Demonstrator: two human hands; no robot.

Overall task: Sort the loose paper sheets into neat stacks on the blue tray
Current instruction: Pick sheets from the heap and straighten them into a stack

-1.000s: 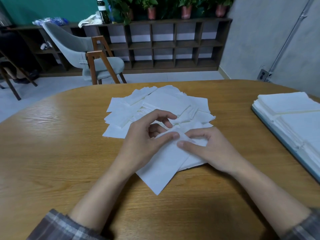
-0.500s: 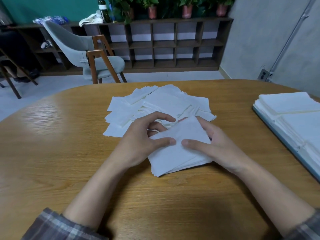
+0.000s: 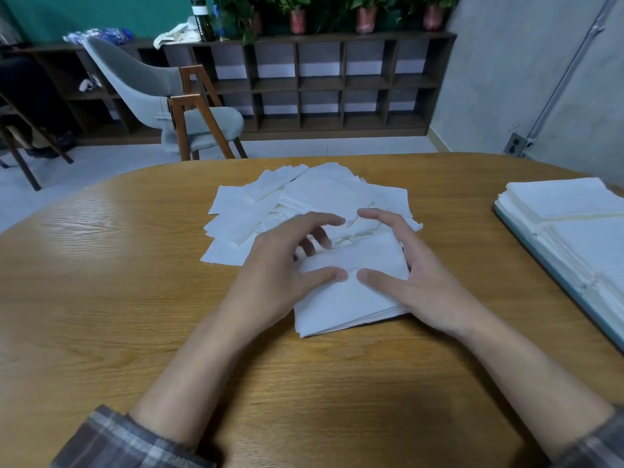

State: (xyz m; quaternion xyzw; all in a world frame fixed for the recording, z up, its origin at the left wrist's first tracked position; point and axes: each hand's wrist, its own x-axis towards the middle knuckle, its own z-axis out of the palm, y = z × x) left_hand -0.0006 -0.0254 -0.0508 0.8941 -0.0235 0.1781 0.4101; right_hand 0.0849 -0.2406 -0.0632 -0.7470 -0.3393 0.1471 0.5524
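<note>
A small stack of white paper sheets (image 3: 341,300) lies on the wooden table in front of me. My left hand (image 3: 280,278) clasps its left edge and my right hand (image 3: 412,278) its right edge, thumbs pressed on top, fingers curled over the far side. Behind it spreads a loose pile of white sheets (image 3: 304,201). The blue tray (image 3: 553,275) sits at the right edge of the table, bearing neat white stacks (image 3: 567,197).
The oval wooden table (image 3: 118,298) fills the foreground. A grey chair (image 3: 175,106) stands beyond its far edge, with a dark cubby shelf (image 3: 337,79) and potted plants along the wall behind.
The skewed sheets under my hands have been squared into one aligned stack. Both hands moved from pinching the top sheet to cupping the stack's sides.
</note>
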